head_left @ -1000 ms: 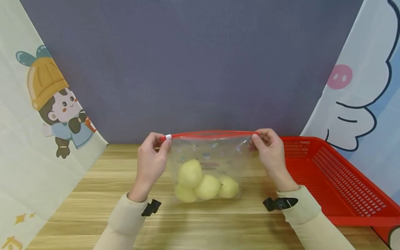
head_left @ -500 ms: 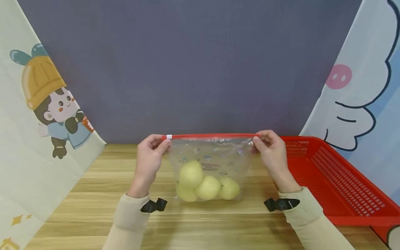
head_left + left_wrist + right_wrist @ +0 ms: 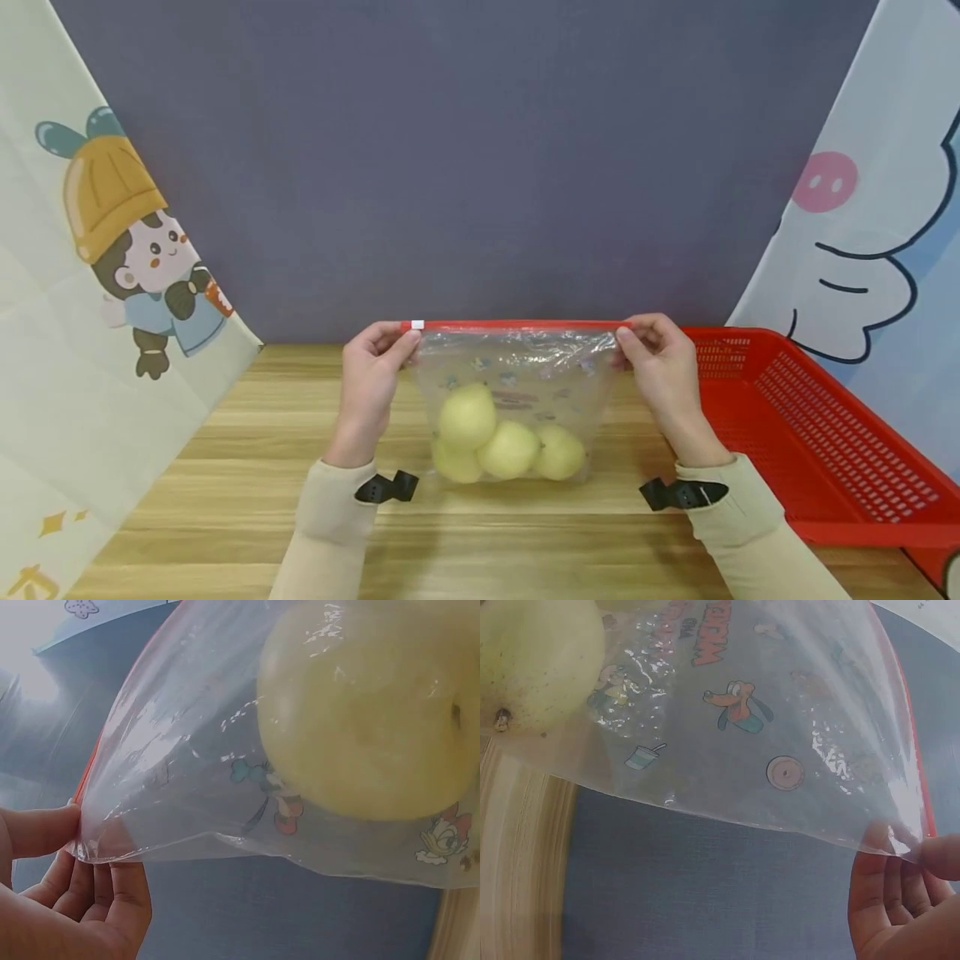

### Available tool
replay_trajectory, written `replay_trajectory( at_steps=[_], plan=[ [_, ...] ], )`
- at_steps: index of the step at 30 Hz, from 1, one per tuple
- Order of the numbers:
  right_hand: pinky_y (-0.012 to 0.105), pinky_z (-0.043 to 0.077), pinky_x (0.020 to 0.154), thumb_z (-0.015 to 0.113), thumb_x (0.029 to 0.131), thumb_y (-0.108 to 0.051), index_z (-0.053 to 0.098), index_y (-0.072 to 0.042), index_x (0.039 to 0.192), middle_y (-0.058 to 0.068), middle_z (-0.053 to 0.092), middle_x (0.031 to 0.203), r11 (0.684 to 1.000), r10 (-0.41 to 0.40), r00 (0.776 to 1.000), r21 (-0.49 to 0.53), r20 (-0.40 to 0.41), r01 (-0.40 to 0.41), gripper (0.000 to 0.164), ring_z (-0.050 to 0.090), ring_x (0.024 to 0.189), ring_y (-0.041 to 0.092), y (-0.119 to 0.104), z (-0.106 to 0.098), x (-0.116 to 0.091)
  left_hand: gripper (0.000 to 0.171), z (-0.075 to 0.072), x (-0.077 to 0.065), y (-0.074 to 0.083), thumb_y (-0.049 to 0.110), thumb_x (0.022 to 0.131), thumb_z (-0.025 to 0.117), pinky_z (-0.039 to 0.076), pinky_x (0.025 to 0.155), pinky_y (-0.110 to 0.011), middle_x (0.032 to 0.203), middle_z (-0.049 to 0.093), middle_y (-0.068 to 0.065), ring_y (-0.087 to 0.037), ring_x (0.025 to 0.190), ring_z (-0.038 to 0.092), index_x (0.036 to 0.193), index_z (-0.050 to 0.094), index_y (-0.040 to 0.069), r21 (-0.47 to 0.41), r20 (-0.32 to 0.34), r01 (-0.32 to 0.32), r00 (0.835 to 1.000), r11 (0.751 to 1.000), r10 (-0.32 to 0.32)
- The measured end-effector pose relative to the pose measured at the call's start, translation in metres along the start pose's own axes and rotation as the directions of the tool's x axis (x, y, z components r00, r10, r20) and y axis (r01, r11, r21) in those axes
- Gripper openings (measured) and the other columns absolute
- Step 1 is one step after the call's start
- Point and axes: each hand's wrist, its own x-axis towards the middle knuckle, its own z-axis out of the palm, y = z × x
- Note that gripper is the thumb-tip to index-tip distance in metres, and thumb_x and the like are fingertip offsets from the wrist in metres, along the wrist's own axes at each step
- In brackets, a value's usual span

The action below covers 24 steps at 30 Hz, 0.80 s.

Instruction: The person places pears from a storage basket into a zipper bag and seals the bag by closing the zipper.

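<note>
A clear zip bag [image 3: 532,358] with a red zip strip [image 3: 517,326] and small cartoon prints hangs upright between my hands. Several yellow pears [image 3: 508,450] lie bunched in its bottom, low over the wooden table. My left hand [image 3: 369,375] pinches the top left corner between thumb and fingers, right by the white slider [image 3: 417,325]. At the opposite corner, my right hand [image 3: 663,375] pinches the end of the strip. Both wrist views show the film caught under the thumbs, with one pear [image 3: 367,712] large in the left one. The red strip runs straight, its two edges together.
A red plastic basket [image 3: 806,533] with perforated walls stands on the right of the wooden table [image 3: 510,550], close beside my right forearm. A dark grey panel [image 3: 480,167] rises behind the table, with cartoon-printed cloths on either side.
The two red edges of the bag's mouth, slightly parted a second ago, now lie together in one straight line. Bag and hands sit slightly further right in view; both corners stay pinched.
</note>
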Motion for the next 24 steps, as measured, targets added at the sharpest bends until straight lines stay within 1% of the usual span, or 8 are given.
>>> replay_trajectory(
  at_steps=[5, 10, 14, 17, 19, 20, 22, 24],
  plan=[
    [0.015, 0.058, 0.071, 0.064, 0.101, -0.015, 0.062, 0.002, 0.118, 0.009, 0.068, 0.097, 0.999, 0.001, 1.000, -0.047, -0.012, -0.001, 0.024, 0.064, 0.076, 0.008, -0.001, 0.000, -0.002, 0.017, 0.003, 0.001, -0.005, 0.002, 0.096, 0.069, 0.055, 0.065, -0.021, 0.085, 0.068, -0.003, -0.012, 0.073, 0.061, 0.107, 0.066, -0.011, -0.001, -0.019, -0.017, 1.000, 1.000, 0.017],
    [0.014, 0.054, 0.070, 0.064, 0.101, -0.016, 0.063, 0.000, 0.118, 0.014, 0.067, 0.104, 0.995, -0.038, 0.999, -0.095, -0.004, 0.038, 0.024, 0.060, 0.084, 0.009, -0.003, 0.002, -0.003, 0.017, 0.005, 0.001, -0.007, 0.000, 0.096, 0.068, 0.050, 0.060, -0.018, 0.082, 0.066, -0.002, -0.010, 0.070, 0.058, 0.106, 0.066, -0.013, -0.016, -0.047, -0.016, 0.999, 1.000, 0.015],
    [0.016, 0.050, 0.073, 0.064, 0.101, -0.019, 0.063, -0.003, 0.119, 0.011, 0.066, 0.109, 0.981, -0.100, 0.995, -0.166, -0.012, 0.097, 0.024, 0.057, 0.094, 0.013, -0.006, 0.002, -0.004, 0.015, 0.006, 0.000, -0.008, 0.000, 0.095, 0.069, 0.054, 0.061, -0.019, 0.083, 0.067, -0.005, -0.011, 0.069, 0.061, 0.104, 0.065, -0.012, -0.046, -0.051, -0.001, 0.999, 0.999, -0.001],
    [0.020, 0.046, 0.081, 0.066, 0.099, -0.017, 0.062, -0.002, 0.120, 0.012, 0.066, 0.112, 0.961, -0.182, 0.983, -0.217, -0.022, 0.173, 0.026, 0.056, 0.101, 0.018, -0.010, 0.003, -0.004, 0.012, 0.008, 0.000, -0.008, -0.001, 0.095, 0.068, 0.057, 0.063, -0.021, 0.084, 0.068, -0.007, -0.012, 0.069, 0.064, 0.102, 0.065, -0.010, -0.071, -0.045, 0.008, 0.999, 0.997, -0.012],
    [0.025, 0.043, 0.084, 0.068, 0.097, -0.011, 0.063, 0.000, 0.118, 0.014, 0.066, 0.111, 0.937, -0.271, 0.962, -0.237, -0.025, 0.257, 0.025, 0.056, 0.102, 0.023, -0.015, 0.005, -0.003, 0.010, 0.009, 0.000, -0.008, -0.002, 0.095, 0.068, 0.058, 0.063, -0.021, 0.084, 0.068, -0.007, -0.012, 0.069, 0.065, 0.102, 0.064, -0.009, -0.082, -0.043, 0.017, 0.999, 0.996, -0.020],
    [0.028, 0.041, 0.083, 0.069, 0.095, -0.008, 0.064, 0.001, 0.116, 0.015, 0.066, 0.110, 0.915, -0.331, 0.943, -0.252, -0.020, 0.315, 0.024, 0.055, 0.100, 0.027, -0.018, 0.006, -0.003, 0.008, 0.009, 0.000, -0.008, -0.002, 0.095, 0.067, 0.058, 0.063, -0.021, 0.084, 0.068, -0.007, -0.012, 0.069, 0.064, 0.101, 0.064, -0.008, -0.084, -0.045, 0.020, 0.999, 0.996, -0.024],
    [0.036, 0.040, 0.086, 0.071, 0.091, -0.002, 0.066, 0.004, 0.111, 0.018, 0.066, 0.105, 0.848, -0.464, 0.886, -0.289, 0.001, 0.444, 0.022, 0.053, 0.098, 0.034, -0.024, 0.011, -0.002, 0.006, 0.009, 0.000, -0.007, -0.003, 0.095, 0.067, 0.058, 0.063, -0.021, 0.084, 0.068, -0.007, -0.012, 0.069, 0.064, 0.099, 0.064, -0.005, -0.086, -0.045, 0.030, 0.998, 0.996, -0.033],
    [0.044, 0.040, 0.087, 0.073, 0.087, 0.002, 0.067, 0.005, 0.106, 0.020, 0.066, 0.102, 0.762, -0.584, 0.811, -0.323, 0.033, 0.562, 0.020, 0.052, 0.098, 0.039, -0.030, 0.018, -0.001, 0.003, 0.010, -0.001, -0.006, -0.003, 0.095, 0.067, 0.058, 0.063, -0.021, 0.084, 0.068, -0.006, -0.012, 0.070, 0.064, 0.097, 0.065, -0.002, -0.087, -0.044, 0.038, 0.998, 0.996, -0.042]
  ],
)
